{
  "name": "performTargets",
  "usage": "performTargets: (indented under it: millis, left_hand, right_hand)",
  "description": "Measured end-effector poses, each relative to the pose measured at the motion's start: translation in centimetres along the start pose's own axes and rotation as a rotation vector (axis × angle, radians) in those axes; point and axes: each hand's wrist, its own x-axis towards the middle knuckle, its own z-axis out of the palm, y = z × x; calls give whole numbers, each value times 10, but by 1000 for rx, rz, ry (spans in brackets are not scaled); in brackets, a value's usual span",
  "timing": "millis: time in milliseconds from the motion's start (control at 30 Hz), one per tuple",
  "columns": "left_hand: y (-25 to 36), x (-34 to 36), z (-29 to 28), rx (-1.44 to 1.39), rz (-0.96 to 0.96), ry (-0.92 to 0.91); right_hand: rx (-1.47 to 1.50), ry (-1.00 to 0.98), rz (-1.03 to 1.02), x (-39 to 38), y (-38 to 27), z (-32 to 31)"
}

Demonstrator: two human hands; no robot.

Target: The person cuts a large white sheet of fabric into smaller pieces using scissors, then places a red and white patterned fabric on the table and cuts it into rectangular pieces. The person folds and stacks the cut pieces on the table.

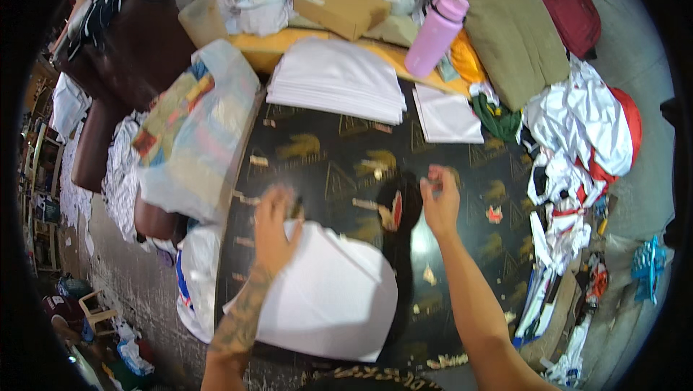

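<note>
A cut piece of white fabric [325, 297] with a curved edge lies at the near side of the dark printed board. My left hand [276, 226] is over its upper left edge, thumb apart from the fingers; the fingertips are smeared by motion. I cannot tell whether it touches the fabric. To the right, my right hand [442, 202] is raised above the board, fingers loosely bent and apart, with nothing seen in it. A neat stack of white fabric pieces [336, 80] sits at the board's far edge, beside a smaller white pile [447, 116].
Small scraps dot the dark board [317, 167]. A pink bottle [437, 33] and a cardboard box [341, 7] stand beyond it. At the left bulges a translucent plastic bag [198, 138]. White and red cloth [581, 124] heaps along the right side, below a maroon backpack [570, 12].
</note>
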Motion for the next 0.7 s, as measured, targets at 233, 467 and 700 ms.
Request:
performTargets:
  millis: [233, 467, 700]
  left_hand:
    - [161, -238, 27, 160, 63, -442]
    - [206, -334, 19, -4, 168, -459]
    - [202, -375, 32, 79, 361, -373]
  right_hand:
    - [-116, -362, 346, -262, -11, -123]
    - [-200, -170, 515, -317, 20, -143]
    - [-491, -255, 68, -285, 43, -116]
